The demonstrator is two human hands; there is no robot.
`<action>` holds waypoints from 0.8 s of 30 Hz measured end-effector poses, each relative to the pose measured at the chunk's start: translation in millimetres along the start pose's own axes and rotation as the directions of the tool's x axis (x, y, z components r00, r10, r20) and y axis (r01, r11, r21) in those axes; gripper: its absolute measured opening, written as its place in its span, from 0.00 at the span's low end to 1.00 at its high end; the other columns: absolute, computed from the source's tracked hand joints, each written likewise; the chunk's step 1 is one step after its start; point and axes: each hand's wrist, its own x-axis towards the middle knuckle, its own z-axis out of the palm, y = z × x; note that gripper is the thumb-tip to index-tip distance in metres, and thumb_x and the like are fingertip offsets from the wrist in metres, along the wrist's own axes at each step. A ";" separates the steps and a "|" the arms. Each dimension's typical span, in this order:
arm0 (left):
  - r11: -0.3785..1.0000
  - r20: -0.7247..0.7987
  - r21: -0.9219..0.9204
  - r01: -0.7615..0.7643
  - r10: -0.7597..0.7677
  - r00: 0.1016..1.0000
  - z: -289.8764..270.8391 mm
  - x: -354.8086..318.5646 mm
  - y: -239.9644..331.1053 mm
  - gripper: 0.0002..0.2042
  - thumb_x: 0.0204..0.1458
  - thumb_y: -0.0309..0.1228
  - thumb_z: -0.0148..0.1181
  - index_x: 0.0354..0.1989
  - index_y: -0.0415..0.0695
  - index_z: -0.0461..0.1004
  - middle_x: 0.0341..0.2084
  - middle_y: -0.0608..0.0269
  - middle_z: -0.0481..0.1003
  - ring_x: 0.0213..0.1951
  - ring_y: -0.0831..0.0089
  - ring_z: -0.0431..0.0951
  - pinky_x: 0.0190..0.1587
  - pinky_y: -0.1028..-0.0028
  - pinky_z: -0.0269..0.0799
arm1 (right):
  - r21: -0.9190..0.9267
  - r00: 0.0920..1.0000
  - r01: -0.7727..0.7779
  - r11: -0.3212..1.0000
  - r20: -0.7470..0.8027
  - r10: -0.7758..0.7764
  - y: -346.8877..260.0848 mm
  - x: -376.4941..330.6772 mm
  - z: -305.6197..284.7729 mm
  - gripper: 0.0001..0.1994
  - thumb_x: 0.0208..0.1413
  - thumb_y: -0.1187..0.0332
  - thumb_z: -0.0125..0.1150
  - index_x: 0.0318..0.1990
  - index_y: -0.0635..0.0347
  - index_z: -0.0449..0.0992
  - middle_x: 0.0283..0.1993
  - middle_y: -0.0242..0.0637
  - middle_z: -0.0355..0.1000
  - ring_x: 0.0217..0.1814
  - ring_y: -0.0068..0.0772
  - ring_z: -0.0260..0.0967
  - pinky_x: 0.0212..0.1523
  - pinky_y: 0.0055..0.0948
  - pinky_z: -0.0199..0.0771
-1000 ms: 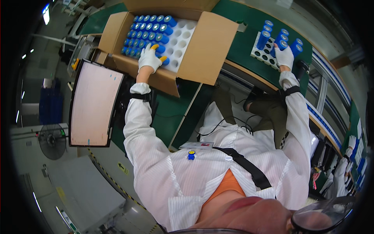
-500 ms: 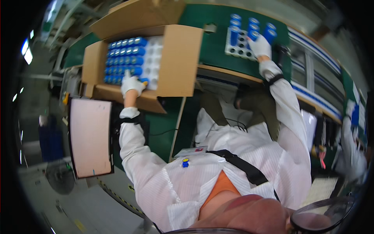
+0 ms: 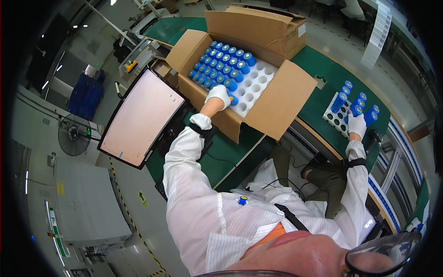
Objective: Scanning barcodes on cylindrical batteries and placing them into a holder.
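Blue cylindrical battery cells (image 3: 226, 60) stand in rows in a white holed tray (image 3: 263, 77) inside an opened cardboard box. My gloved left hand (image 3: 218, 96) reaches over the box's near wall, its fingers closed around a blue cell (image 3: 234, 100) at the near end of the rows; some fingertips are hidden. To the right, a smaller white holed tray (image 3: 330, 116) lies on the green bench with several upright cells (image 3: 339, 102) in and beside it. My gloved right hand (image 3: 356, 125) grips a cell (image 3: 356, 110) at this tray, partly covering it.
The cardboard box (image 3: 289, 99) has its flaps spread outward; another carton (image 3: 295, 39) stands behind it. A monitor (image 3: 142, 117) is left of my left arm. Metal framing (image 3: 392, 171) runs along the bench's right side. A black device (image 3: 376, 138) sits near my right hand.
The whole view has turned and shifted, so the box and bench appear tilted and further right. Both hands remain at the same places, left in the box and right at the small tray.
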 end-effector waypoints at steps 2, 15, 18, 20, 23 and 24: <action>0.997 -0.172 -0.072 -0.006 -0.007 0.985 -1.4 -4.7 -11.6 0.27 0.49 0.45 0.68 0.50 0.35 0.75 0.49 0.40 0.76 0.53 0.47 0.76 0.55 0.58 0.72 | -0.006 0.999 -0.009 1.000 0.041 0.009 -6.1 -4.5 -9.3 0.31 0.55 0.42 0.58 0.50 0.63 0.75 0.45 0.59 0.77 0.50 0.60 0.75 0.52 0.48 0.73; -0.444 -0.086 -0.896 -0.002 0.168 0.982 12.6 -58.6 -57.5 0.32 0.61 0.33 0.59 0.65 0.24 0.51 0.61 0.35 0.60 0.61 0.48 0.66 0.61 0.63 0.74 | 0.108 1.000 0.028 0.994 -0.010 -0.027 -0.3 -3.1 -1.3 0.27 0.51 0.43 0.64 0.41 0.62 0.78 0.40 0.53 0.79 0.44 0.56 0.77 0.47 0.45 0.76; -0.597 -0.208 -0.801 0.049 0.354 0.912 25.4 -87.5 -21.6 0.28 0.62 0.26 0.55 0.64 0.22 0.52 0.62 0.35 0.60 0.61 0.50 0.66 0.64 0.67 0.70 | 0.102 1.000 0.029 0.994 0.006 -0.030 0.7 -0.6 1.1 0.27 0.51 0.44 0.64 0.42 0.62 0.78 0.40 0.54 0.78 0.45 0.56 0.77 0.48 0.45 0.76; -0.673 -0.201 -0.720 0.169 0.435 0.878 31.1 -101.2 4.8 0.26 0.63 0.23 0.52 0.65 0.24 0.51 0.64 0.39 0.58 0.63 0.53 0.64 0.67 0.65 0.66 | 0.103 0.999 0.033 0.994 0.012 -0.034 1.4 0.0 0.4 0.27 0.51 0.44 0.64 0.41 0.64 0.78 0.41 0.55 0.78 0.45 0.56 0.77 0.48 0.45 0.76; -0.697 -0.201 -0.693 0.184 0.432 0.879 40.7 -115.2 44.5 0.27 0.63 0.24 0.52 0.67 0.29 0.50 0.66 0.38 0.55 0.64 0.45 0.62 0.66 0.56 0.67 | 0.107 0.999 0.042 0.993 0.017 -0.044 2.0 0.3 0.3 0.28 0.52 0.44 0.63 0.41 0.66 0.78 0.40 0.56 0.78 0.45 0.58 0.76 0.48 0.46 0.76; -0.727 -0.215 -0.638 0.255 0.485 0.848 43.1 -121.1 53.6 0.27 0.62 0.20 0.52 0.66 0.27 0.50 0.65 0.36 0.55 0.65 0.48 0.62 0.65 0.59 0.68 | 0.107 0.999 0.037 0.994 0.022 -0.040 2.0 0.5 0.8 0.28 0.53 0.44 0.63 0.41 0.66 0.78 0.40 0.57 0.78 0.45 0.58 0.76 0.48 0.46 0.76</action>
